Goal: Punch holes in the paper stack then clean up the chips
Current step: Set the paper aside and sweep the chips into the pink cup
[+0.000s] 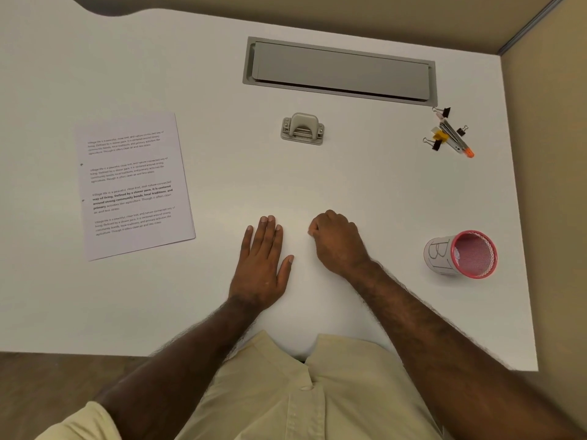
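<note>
Both hands rest on the smooth white desk (365,192) — left hand (262,265) spread flat, right hand (338,241) curled, fingertips hidden; punched paper stack (135,185) far left.

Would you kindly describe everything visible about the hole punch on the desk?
The hole punch is a small two-hole model in grey-beige, plastic by its look, with a rounded press lever on a flat rectangular base and metal parts at each side. It sits upright on the white desk, in front of the grey cable hatch. Neither hand touches it, and no paper is in it.
</note>
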Available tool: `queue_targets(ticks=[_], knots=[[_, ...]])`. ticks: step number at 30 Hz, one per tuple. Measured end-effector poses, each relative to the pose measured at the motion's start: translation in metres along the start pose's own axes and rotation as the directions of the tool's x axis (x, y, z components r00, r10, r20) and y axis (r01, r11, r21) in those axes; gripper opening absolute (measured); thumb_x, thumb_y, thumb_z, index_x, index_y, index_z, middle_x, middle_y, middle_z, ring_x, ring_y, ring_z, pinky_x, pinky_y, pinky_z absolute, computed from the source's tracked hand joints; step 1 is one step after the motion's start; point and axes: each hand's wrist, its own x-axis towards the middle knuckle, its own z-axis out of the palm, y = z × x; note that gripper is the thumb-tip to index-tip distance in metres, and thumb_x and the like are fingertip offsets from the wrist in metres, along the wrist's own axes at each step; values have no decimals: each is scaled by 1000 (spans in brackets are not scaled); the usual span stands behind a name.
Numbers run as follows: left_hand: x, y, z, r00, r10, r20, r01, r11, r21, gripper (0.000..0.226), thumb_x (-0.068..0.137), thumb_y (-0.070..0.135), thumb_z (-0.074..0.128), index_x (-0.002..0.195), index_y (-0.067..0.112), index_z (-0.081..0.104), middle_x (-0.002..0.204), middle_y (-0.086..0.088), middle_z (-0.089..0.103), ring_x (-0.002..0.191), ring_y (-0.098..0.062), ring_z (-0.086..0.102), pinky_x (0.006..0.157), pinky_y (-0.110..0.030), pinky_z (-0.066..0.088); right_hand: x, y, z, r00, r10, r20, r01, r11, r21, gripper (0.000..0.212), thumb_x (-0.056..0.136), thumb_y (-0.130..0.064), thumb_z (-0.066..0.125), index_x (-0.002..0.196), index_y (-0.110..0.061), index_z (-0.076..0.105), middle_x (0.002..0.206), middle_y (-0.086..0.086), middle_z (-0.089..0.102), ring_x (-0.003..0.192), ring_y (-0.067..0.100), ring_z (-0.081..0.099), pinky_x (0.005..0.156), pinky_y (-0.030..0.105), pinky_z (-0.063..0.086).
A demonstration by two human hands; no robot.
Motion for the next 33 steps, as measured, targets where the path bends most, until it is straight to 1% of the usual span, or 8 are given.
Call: queue_targets(ticks=[2,5,8,14,18,23,28,33], knots=[[0,0,0,1000,4,0,-4,1000,1,71,112,46,33,169,6,16,179,-13,7,167,-26,-2,135,-51,6,4,8,-9,995,98,1,-95,967,236,20,103,-12,47,102,-16,66,116,5,66,107,27,62,95,38,50],[-1,1,-2,1000,4,10,-4,1000,1,71,112,45,35,169,5,16,179,-13,6,167,-26,-2,135,-53,9,5,20,-26,978,210,22,-178,767,616,15,105,-10,53,100,-13,67,103,-2,67,94,15,60,79,14,44],[0,2,-4,1000,0,24,0,1000,0,72,113,45,33,169,5,15,179,-13,5,167,-26,-3,135,-53,9,1,30,-36,969,234,81,-213,618,757,10,108,-22,57,104,-16,65,89,-11,61,84,10,57,79,24,44],[0,3,-8,999,-3,41,3,1000,-3,71,112,45,32,169,5,15,179,-13,5,167,-27,-2,134,-55,12,-10,35,-46,969,226,98,-212,561,801,11,108,-24,57,102,-18,64,91,-6,61,87,17,59,78,31,47],[0,3,-7,1000,7,18,-7,1000,-8,71,112,45,31,168,4,17,179,-14,7,167,-27,0,134,-55,11,-26,40,-59,969,245,10,-137,509,850,11,106,-21,58,96,-23,64,90,-8,63,77,5,59,70,18,47],[0,2,-3,999,33,-14,-32,999,22,71,112,42,33,167,0,19,178,-19,9,167,-31,4,134,-57,11,-67,76,-84,903,369,-221,-58,613,788,8,108,-15,56,105,-12,62,104,3,66,92,18,60,85,29,49],[2,6,-2,999,36,-24,-35,998,61,70,112,38,32,163,-8,25,175,-27,17,165,-40,12,130,-64,18,-111,124,-98,810,476,-343,-136,721,679,10,108,-13,54,107,-11,63,105,6,66,95,17,61,83,12,45],[4,12,-5,986,164,-21,-164,986,29,72,111,40,35,163,-8,25,175,-26,18,164,-39,16,131,-62,17,-139,168,-91,777,535,-333,-285,769,572,14,108,-12,49,105,-10,62,114,11,64,107,28,60,88,32,46]])
